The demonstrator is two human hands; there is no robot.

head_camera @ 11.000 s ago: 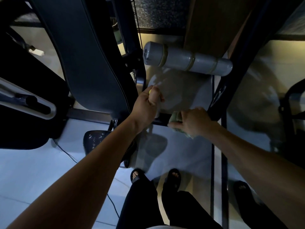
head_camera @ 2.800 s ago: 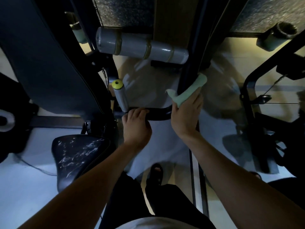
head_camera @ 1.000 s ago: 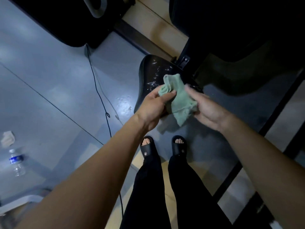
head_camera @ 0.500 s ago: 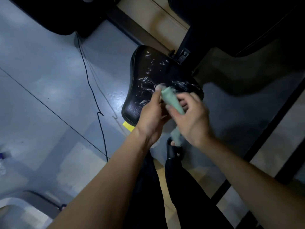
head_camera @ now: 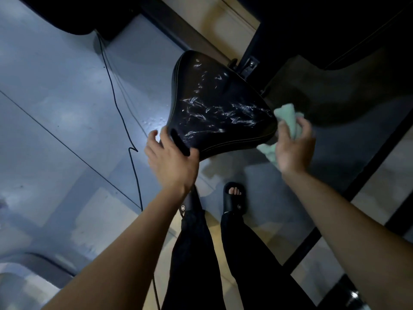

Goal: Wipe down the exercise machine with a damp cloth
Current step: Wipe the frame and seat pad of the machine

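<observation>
While the left hand (head_camera: 172,162) grips the near corner of the seat (head_camera: 216,108), the right hand (head_camera: 292,148) clutches the cloth (head_camera: 288,118) at its right edge, ready, I judge, to sweep across the streaked top.

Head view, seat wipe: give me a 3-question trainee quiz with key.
1. True or false: the left hand holds the cloth.
2. Which corner of the black seat is the cloth at? A) near left B) right C) far tip
3. Fill in: the left hand grips the seat's near-left ____.

Key:
1. False; the right hand holds the cloth.
2. B
3. Edge
</observation>
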